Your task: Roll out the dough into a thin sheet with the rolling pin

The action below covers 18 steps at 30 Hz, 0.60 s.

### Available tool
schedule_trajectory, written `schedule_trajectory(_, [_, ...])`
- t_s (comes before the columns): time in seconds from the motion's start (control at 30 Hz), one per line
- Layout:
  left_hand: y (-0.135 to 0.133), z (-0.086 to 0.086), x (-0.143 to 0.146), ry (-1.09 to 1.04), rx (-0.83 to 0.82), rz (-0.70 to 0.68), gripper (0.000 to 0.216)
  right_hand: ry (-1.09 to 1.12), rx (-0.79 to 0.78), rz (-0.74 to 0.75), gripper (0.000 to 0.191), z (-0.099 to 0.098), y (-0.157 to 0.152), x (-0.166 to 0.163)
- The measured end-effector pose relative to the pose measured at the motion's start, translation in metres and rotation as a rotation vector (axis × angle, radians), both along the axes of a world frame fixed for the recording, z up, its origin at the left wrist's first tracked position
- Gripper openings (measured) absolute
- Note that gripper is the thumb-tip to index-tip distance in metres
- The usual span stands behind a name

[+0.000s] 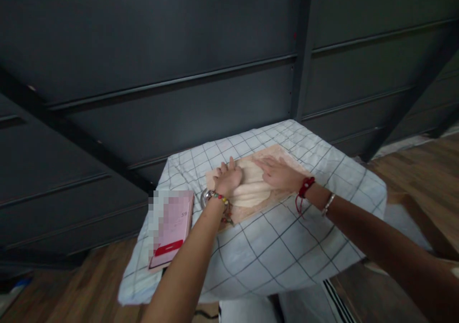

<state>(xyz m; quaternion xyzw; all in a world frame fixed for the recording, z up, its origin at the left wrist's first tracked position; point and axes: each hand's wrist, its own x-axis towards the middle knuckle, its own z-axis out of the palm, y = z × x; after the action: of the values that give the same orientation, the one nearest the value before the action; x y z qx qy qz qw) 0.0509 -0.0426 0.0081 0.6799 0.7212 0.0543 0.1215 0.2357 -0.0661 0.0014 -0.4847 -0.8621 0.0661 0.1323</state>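
A pale, cream-coloured sheet that looks like dough (251,194) lies on a thin tan board (276,151), with a raised fold or roll running across its middle. My left hand (228,177), wearing a beaded bracelet, is at the sheet's left end, fingers apart and partly curled, palm turned up and inward. Over the right end is my right hand (281,172), its fingers stretched out to the left and nothing gripped in them. Whether either palm presses on the sheet I cannot tell. White powdery patches show on the board.
A checked white cloth (287,241) covers the small table. To the left lies a phone (175,227) with a pink screen. A round shiny object (205,198) is partly hidden behind my left wrist. A dark panelled wall (215,112) stands behind.
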Motion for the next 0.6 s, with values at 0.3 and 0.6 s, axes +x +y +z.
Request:
schedule_trajectory(0.3, [-0.005,-0.006,-0.005,0.024,0.011,0.017,0.06,-0.034,0.004,0.042,0.056,0.004,0.004,-0.001])
schedule_trajectory(0.6, [-0.013,-0.002,-0.002,0.075,0.087,0.029,0.06,-0.006,0.018,0.07,0.055,-0.001,0.0,0.002])
